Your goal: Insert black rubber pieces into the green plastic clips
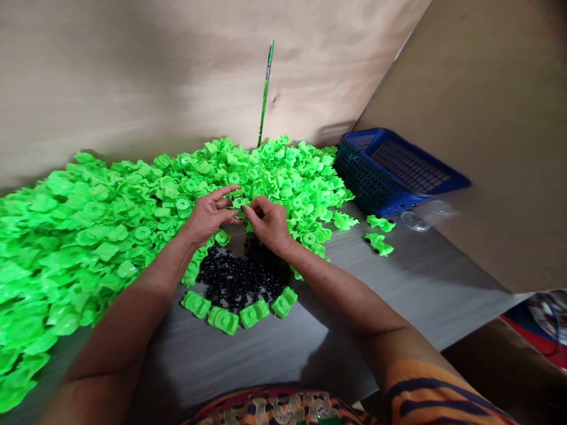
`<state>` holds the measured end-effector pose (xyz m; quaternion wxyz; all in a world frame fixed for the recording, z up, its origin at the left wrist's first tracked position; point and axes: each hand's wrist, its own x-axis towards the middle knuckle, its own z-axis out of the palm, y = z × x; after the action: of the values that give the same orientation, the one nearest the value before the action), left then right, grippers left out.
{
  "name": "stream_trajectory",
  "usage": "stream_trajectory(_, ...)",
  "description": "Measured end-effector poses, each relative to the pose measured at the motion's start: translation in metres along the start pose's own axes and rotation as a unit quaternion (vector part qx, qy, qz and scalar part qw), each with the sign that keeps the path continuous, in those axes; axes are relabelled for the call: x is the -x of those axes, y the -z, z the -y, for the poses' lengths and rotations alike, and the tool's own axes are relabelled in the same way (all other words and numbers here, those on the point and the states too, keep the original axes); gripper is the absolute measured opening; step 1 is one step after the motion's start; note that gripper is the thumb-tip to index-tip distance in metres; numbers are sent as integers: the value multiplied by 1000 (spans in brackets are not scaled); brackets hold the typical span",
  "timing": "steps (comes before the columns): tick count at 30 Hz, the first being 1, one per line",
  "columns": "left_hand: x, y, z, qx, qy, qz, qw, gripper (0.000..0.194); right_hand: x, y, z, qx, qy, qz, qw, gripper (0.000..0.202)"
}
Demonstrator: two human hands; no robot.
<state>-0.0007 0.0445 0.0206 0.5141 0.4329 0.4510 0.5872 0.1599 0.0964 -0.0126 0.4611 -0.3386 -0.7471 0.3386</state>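
Above the middle of the table, my left hand (211,213) holds a small bright green plastic toy car body (240,202), its fingers curled along the far and near sides. A black wheel axle (238,196) lies across the far end of the body. My right hand (269,224) is closed in a pinch at the near right edge of the same body; any small part between these fingertips is hidden. Just below my hands lies a heap of small black wheel axles (234,280). Several green car bodies (222,320) sit in a curved row along its near side.
A large pile of green car bodies (101,218) spreads along the wall from the left. A blue plastic basket (381,200) stands at the back right. Near it are two loose green pieces (379,244) and a clear plastic cup (415,221). One thin green stick (264,97) rises behind the pile.
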Motion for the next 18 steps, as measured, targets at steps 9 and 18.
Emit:
stream_trajectory(9, 1, 1, -6, -15, 1, -18, 1000, 76, -1, 6, 0, -102, -22, 48, 993, 37)
stream_trajectory(18, 1, 2, -8, -24, -9, -34, 999, 75, -4, 6, 0, -196, -71, 88, 974, 43)
